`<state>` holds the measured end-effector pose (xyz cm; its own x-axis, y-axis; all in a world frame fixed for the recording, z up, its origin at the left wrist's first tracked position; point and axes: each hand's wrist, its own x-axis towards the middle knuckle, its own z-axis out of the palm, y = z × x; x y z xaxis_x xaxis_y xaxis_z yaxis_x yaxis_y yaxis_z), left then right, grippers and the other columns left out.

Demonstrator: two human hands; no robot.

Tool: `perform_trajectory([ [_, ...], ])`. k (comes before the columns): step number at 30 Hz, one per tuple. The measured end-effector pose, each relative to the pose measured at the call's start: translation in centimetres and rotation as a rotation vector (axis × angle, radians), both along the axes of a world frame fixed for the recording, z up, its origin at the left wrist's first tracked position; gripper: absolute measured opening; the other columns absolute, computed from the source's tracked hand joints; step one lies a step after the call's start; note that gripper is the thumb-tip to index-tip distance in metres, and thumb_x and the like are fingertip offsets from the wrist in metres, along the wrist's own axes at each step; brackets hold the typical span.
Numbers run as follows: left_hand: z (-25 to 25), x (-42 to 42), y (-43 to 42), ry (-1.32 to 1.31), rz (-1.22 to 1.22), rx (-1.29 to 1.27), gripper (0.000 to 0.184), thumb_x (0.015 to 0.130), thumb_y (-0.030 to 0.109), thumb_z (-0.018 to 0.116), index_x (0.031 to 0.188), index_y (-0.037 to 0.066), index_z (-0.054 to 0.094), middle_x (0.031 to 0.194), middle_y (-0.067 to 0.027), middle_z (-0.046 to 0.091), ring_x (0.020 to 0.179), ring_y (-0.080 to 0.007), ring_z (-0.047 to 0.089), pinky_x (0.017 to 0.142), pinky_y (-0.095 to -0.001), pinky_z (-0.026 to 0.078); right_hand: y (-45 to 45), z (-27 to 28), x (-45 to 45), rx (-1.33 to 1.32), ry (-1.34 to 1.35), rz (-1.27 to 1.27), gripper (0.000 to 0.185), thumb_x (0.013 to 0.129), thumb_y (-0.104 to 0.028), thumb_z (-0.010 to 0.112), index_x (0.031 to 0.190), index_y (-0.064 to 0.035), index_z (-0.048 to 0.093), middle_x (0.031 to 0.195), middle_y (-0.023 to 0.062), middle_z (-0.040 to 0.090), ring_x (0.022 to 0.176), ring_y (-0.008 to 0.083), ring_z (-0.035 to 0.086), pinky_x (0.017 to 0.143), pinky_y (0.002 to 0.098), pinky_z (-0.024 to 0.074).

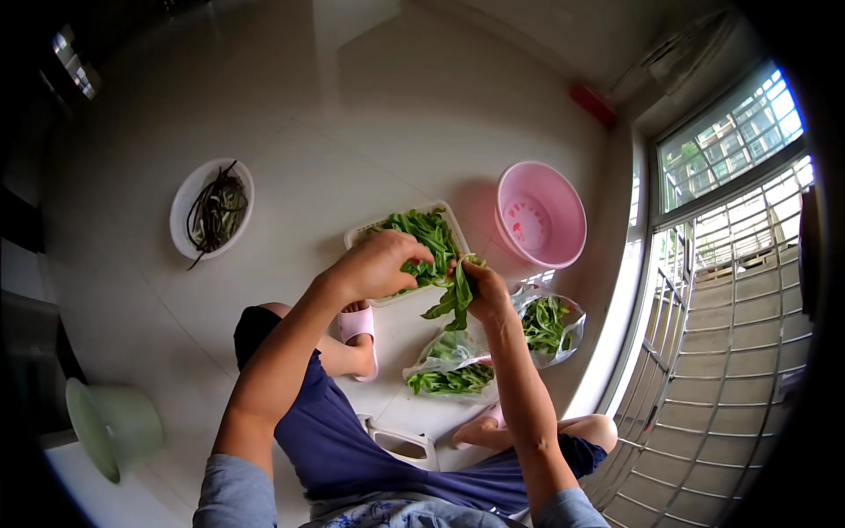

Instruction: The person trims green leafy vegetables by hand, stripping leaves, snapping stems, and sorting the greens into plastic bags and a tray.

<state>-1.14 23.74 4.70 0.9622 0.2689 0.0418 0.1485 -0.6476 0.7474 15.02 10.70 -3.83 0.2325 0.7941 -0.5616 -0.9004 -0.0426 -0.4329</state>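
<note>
My right hand (486, 292) is closed around leafy green vegetable stems (459, 297), whose leaves hang down in front of the fingers. My left hand (385, 263) is over the near left part of a white rectangular basket (459, 226) of picked greens (429, 231). Its fingers are bent, with a gap between the index finger and thumb, and nothing shows between them. Part of the basket is hidden by this hand. Below the hands, a clear plastic bag of greens (451, 380) lies on the floor. Another plastic bag of greens (546, 323) sits beside my right forearm.
A pink basin (563, 251) stands right of the basket. To the far left is a white oval colander (183, 209) with long dark pods. A pale green bucket (132, 431) is at lower left. A barred window (731, 273) runs along the right side. My slippered feet flank the near bag.
</note>
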Motion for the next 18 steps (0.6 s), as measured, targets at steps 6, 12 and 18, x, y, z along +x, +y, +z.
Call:
perform_trajectory([
  [6,-0.5,-0.4,-0.5,-0.084,0.001,0.035,0.022,0.061,0.011,0.061,0.081,0.005,0.06,0.076,-0.0084,0.057,0.076,-0.0236,0.052,0.073,-0.0321,0.04,1.0,0.5,-1.0,0.051,0.011,0.04,0.015,0.082,-0.006,0.035,0.095,-0.0004,0.039,0.081,0.0118,0.05,0.074,0.0213,0.051,0.07,0.0305,0.0442],
  [12,-1.1,-0.3,-0.8,-0.106,0.021,0.156,0.009,0.065,0.009,0.053,0.07,0.004,0.058,0.071,-0.0107,0.056,0.072,-0.0249,0.054,0.07,-0.0366,0.039,1.2,1.2,-1.3,0.022,-0.002,0.036,0.016,0.082,-0.007,0.035,0.096,-0.0024,0.039,0.082,0.0108,0.049,0.074,0.0203,0.05,0.067,0.0313,0.0442],
  [18,-2.2,-0.1,-0.6,-0.052,0.311,0.474,0.008,0.068,0.007,0.048,0.064,0.001,0.052,0.067,-0.0111,0.053,0.069,-0.0255,0.052,0.066,-0.0364,0.039,1.3,4.0,-3.7,0.128,-0.186,-0.185,0.014,0.082,-0.005,0.036,0.095,-0.0025,0.039,0.079,0.0097,0.048,0.073,0.019,0.047,0.063,0.0278,0.0417],
])
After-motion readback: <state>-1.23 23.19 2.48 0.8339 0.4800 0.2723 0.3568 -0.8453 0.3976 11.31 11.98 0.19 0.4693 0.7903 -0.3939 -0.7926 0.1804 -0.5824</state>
